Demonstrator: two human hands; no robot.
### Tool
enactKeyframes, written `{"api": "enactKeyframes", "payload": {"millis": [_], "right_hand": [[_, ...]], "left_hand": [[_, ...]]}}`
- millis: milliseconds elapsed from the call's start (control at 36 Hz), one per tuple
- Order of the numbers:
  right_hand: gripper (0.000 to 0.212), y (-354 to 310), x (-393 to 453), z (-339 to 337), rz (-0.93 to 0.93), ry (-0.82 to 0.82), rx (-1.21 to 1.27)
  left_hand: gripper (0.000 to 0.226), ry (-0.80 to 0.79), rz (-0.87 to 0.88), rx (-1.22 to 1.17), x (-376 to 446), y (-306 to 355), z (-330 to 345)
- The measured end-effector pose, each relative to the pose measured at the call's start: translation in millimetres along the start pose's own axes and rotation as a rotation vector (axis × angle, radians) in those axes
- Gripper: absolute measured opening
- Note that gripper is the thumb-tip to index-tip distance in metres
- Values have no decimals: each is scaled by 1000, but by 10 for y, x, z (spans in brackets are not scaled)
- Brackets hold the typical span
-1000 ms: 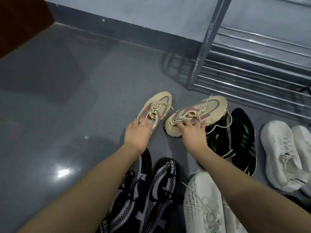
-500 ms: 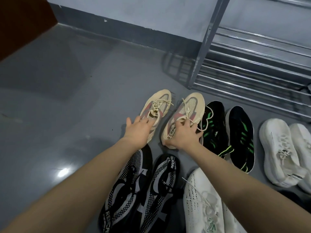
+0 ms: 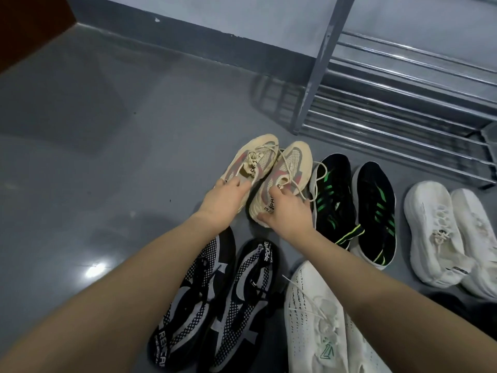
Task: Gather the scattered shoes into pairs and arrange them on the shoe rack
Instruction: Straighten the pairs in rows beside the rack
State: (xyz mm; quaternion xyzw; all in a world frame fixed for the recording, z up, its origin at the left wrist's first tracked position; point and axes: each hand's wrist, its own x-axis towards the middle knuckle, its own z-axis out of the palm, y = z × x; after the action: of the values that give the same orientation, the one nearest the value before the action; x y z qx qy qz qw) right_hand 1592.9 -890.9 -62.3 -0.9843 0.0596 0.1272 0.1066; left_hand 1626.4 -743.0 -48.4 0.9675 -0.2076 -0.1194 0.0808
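Two beige sneakers with pink panels lie side by side on the grey floor, toes pointing away from me. My left hand (image 3: 224,201) grips the heel end of the left beige sneaker (image 3: 254,158). My right hand (image 3: 286,214) grips the heel and collar of the right beige sneaker (image 3: 291,164). The two shoes touch along their inner sides. The metal shoe rack (image 3: 398,103) stands at the upper right, and its visible bars hold no shoes.
A black pair with green stripes (image 3: 355,203) lies right of the beige pair. White sneakers (image 3: 441,232) sit at the far right. A black-and-white mesh pair (image 3: 215,300) and a white knit pair (image 3: 320,329) lie near me. Bare grey floor (image 3: 107,157) stretches left.
The right beige sneaker turned from lying crosswise to pointing away and moved left against the left one. Both hands have closed on the heels.
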Motion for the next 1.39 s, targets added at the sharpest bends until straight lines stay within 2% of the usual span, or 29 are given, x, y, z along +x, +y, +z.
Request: {"api": "enactKeyframes", "payload": {"millis": [250,556,806,889,944,1028,1083,1222,1306,1389], "right_hand": [[44,43,16,-9,10,-108,-88],[37,81,12,81,-80,-48,2],[50,36,-25,75,-75,-101,-59],[59,40,-33,55,-48,-60,-59],[62,48,-63,53,-42,20,-61],[55,66,-98,39,-65,157,-68],[47,71,-116,2,-95,191,-18],[40,30,-118,-119,-182,176,29],[34,4,-97,-220,-218,189,17],[39,-44,-114,-321,-221,165,29]], "left_hand": [[50,-15,-31,24,29,66,49],[47,-29,-112,73,37,234,126],[42,-17,-156,-3,13,165,116],[48,7,-163,-51,13,128,124],[64,22,-134,-75,1,107,122],[76,33,-112,-80,-51,109,92],[75,43,-119,-83,-92,124,62],[53,89,-185,-96,-114,158,-61],[61,77,-233,-121,-135,217,-209],[66,37,-239,-85,-174,302,-399]]}}
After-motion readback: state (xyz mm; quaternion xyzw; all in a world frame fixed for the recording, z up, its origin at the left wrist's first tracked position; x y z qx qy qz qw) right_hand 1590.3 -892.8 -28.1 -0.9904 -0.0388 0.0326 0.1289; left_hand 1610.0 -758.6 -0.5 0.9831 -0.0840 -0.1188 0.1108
